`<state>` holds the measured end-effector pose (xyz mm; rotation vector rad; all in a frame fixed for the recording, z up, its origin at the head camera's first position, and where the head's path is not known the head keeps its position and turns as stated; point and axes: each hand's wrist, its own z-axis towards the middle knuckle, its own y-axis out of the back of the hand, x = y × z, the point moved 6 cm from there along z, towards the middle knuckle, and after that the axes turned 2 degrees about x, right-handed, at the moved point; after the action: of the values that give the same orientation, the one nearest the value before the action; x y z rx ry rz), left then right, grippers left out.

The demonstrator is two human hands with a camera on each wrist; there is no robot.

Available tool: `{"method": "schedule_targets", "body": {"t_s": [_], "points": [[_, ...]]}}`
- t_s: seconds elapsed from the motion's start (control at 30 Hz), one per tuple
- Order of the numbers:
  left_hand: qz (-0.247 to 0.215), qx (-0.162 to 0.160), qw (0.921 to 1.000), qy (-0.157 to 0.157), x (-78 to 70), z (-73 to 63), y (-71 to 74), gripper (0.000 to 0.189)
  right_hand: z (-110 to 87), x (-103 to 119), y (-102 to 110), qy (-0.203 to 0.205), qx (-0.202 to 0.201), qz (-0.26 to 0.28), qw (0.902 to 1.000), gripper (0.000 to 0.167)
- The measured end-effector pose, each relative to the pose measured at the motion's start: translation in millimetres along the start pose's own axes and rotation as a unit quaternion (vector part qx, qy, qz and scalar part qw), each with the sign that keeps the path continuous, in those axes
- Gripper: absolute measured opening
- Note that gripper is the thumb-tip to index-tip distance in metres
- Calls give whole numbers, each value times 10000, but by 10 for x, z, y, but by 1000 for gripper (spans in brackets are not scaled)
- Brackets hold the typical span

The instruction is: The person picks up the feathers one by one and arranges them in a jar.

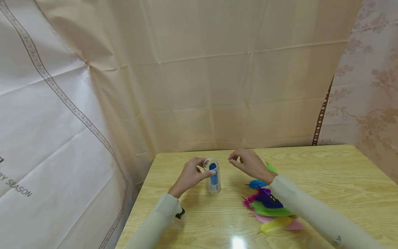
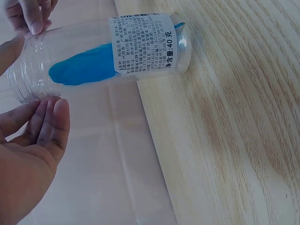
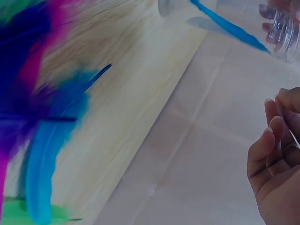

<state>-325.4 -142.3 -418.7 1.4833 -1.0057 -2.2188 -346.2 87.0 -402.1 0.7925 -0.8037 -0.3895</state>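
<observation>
My left hand [image 1: 190, 175] holds a clear plastic jar [image 1: 215, 188] near its open rim, thumb on one side and fingers on the other. The jar stands upright on the table. Inside it a blue feather [image 2: 82, 68] stands, partly hidden behind the printed white label [image 2: 144, 44]. To the right of the jar, my right hand [image 1: 249, 164] hovers over the table with loosely bent fingers and nothing between them. Nearest below that hand lies a loose blue feather [image 1: 257, 183].
Several more feathers lie in a pile near my right forearm, among them a purple feather [image 1: 268, 199], a green feather [image 1: 270, 210] and a yellow feather [image 1: 275, 225]. The wooden table [image 1: 192, 224] ends against a beige curtain [image 1: 199, 86].
</observation>
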Motion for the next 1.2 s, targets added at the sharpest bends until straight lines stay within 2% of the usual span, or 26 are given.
{"method": "schedule_targets", "body": {"t_s": [0.33, 0.77, 1.2], "points": [[-122, -12, 9999, 32, 9, -36, 12, 51, -202, -239, 113, -202, -39, -26, 9998, 7], [-105, -48, 9999, 25, 6, -35, 10, 52, -451, -443, 285, -405, -79, -98, 9991, 6], [-82, 3, 10000, 43, 9, -16, 8, 51, -759, -747, 385, -661, 76, -368, 9971, 8]]}}
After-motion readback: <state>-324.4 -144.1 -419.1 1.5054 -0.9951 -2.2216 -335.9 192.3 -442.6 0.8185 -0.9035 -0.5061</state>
